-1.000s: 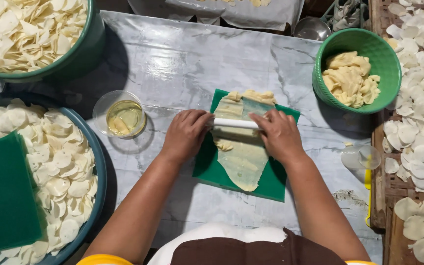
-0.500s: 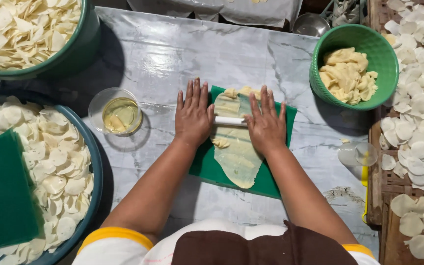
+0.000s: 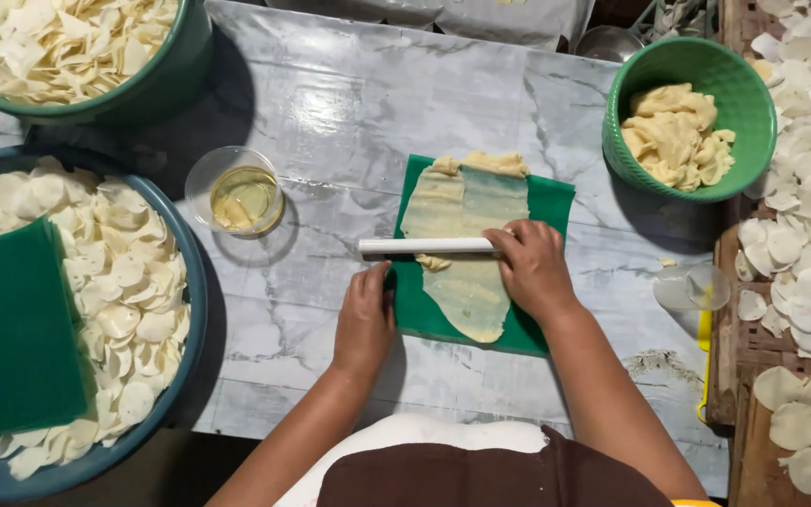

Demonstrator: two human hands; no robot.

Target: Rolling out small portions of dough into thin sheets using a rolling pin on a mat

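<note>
1. A clear cup of yellow oil (image 3: 244, 197) is sitting on the marbled surface (image 3: 349, 103), just up and left of the fingers.
2. A green basket of dough lumps (image 3: 687, 117) is standing up and right of them.
3. A blue basin of pale discs (image 3: 133, 282) is lying far left, a green mat (image 3: 11, 329) resting on it.

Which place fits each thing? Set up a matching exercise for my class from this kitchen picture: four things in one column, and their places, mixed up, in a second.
Things
1. white rolling pin
2. small clear bowl of oil
3. green basket of dough lumps
4. left hand

Places
A. far right of the marble table
B. at the left edge of the green mat
C. lying across the thin dough sheet, under the right hand
D. left of the mat, beside the big blue tub of white discs

Pairs: 1-C, 2-D, 3-A, 4-B
</note>
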